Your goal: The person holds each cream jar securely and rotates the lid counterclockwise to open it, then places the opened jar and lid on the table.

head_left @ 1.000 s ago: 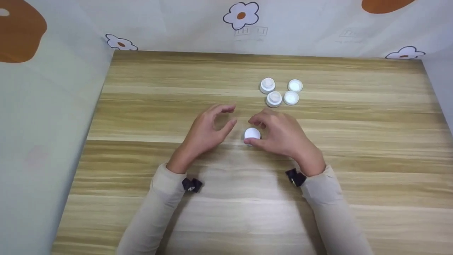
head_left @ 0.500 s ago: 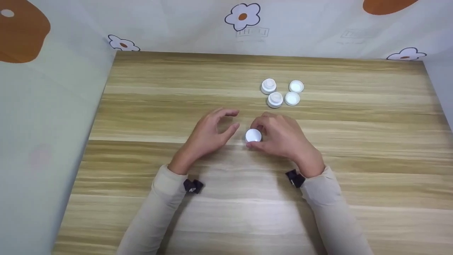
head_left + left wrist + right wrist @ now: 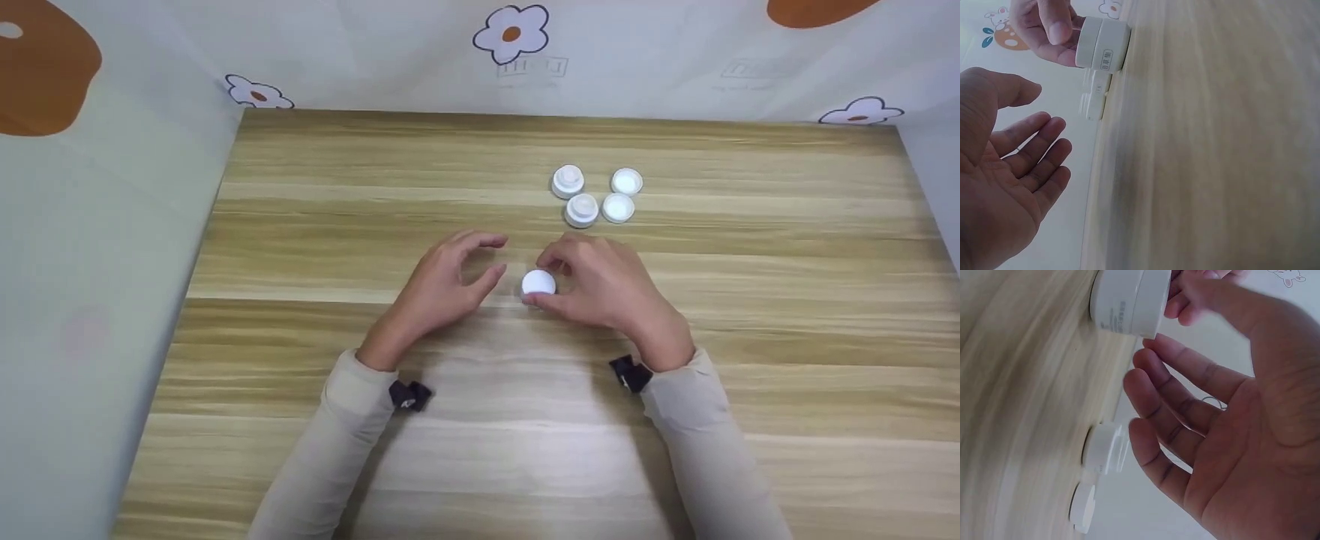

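Observation:
A small white cream jar (image 3: 538,282) with its lid on stands upright on the table; printed marks show on its side in both wrist views. My right hand (image 3: 600,281) pinches the lid (image 3: 1152,301), thumb on the near side and fingertips at the far side. To the left of the jar, my left hand (image 3: 446,281) is held with thumb and fingers apart in a C shape. Nothing lies between them, and the hand does not touch the jar. In the left wrist view the left palm (image 3: 999,191) shows, fingers slightly bent.
Beyond the right hand stand two white jars without outer lids (image 3: 568,182) (image 3: 581,211). Beside them on the right lie two lids (image 3: 626,182) (image 3: 618,208), inner side up. A patterned sheet (image 3: 405,52) borders the wooden table (image 3: 337,165) at the back and left.
My right fingers close in around the lid, then loosen slightly on the far side. The left hand shifts slightly to the right, remaining apart from the jar. The other jars and lids stay put.

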Available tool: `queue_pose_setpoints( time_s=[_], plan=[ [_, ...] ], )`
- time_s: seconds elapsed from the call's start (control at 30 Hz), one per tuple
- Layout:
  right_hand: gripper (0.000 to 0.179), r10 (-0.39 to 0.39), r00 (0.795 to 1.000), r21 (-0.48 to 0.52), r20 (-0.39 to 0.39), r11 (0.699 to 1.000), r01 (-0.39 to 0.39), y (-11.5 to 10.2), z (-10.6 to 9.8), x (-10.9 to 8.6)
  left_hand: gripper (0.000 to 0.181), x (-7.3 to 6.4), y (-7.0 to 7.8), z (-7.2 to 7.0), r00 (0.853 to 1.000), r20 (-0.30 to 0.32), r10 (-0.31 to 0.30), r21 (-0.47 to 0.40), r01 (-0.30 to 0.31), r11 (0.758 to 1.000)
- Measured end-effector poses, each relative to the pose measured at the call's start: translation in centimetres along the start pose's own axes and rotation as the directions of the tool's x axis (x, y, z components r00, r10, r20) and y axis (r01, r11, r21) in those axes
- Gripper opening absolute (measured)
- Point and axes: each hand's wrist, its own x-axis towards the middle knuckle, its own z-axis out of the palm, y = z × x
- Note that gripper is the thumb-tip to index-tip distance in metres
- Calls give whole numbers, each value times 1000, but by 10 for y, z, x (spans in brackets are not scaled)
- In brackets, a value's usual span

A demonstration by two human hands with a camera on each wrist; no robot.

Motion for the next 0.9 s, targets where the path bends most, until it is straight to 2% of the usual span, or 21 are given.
queue_pose_setpoints(
  time_s=[0.2,0.4,0.53,0.77,0.9],
  plan=[
    [39,-20,1000,-18,3,1000,20,-1,0,1,39,-1,1,-1,1000,3,-12,2,12,1000],
    [38,14,999,-9,-50,1000,-15,3,-5,1,41,1,6,-1,1000,23,-7,22,6,1000],
    [39,50,994,43,-100,998,-46,6,-13,0,44,2,10,-2,1000,31,8,24,-8,1000],
    [35,87,981,139,-176,988,-63,3,-23,4,55,7,21,-1,998,55,-6,45,4,999],
    [34,100,973,180,-209,982,-62,1,-26,7,57,14,29,-2,999,29,15,67,-16,998]
  ],
)
